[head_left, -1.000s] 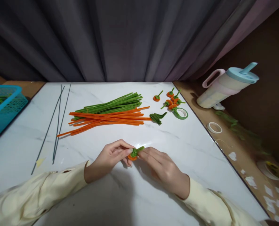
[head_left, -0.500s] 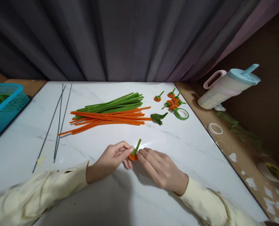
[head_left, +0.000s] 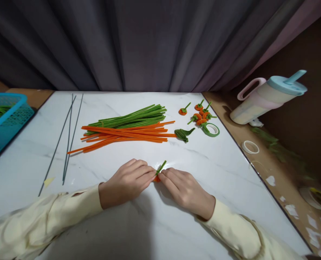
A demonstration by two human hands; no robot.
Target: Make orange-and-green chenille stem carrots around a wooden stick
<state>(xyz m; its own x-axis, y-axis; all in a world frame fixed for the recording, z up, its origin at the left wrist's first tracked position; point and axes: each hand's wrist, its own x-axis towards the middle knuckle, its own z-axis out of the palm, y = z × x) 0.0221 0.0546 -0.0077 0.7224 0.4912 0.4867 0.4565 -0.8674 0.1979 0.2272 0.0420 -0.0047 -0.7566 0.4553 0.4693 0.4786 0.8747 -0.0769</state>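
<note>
Between my fingertips is a small pipe-cleaner pumpkin (head_left: 156,178), orange and ribbed, with a green stem sticking up to the right. My left hand (head_left: 131,177) pinches it from the left, and my right hand (head_left: 184,187) grips it from the other side. Most of its body is hidden behind the fingers. Beyond my hands lie orange pipe cleaners (head_left: 125,134) across a bundle of green pipe cleaners (head_left: 133,117). A dark green leaf-shaped twist (head_left: 184,134) rests at their right end. Several finished pumpkins (head_left: 202,115) sit in a cluster farther right.
Green tape (head_left: 217,130) lies beside the cluster. A white tape ring (head_left: 250,147) and a tumbler (head_left: 268,97) stand on the brown strip to the right. At left are grey wires (head_left: 56,146), a yellow scrap (head_left: 49,181) and a blue basket (head_left: 26,108).
My left hand has rolled over, its back now upward and its fingers closed over the pumpkin. The stem leans further right. My right hand has barely moved.
</note>
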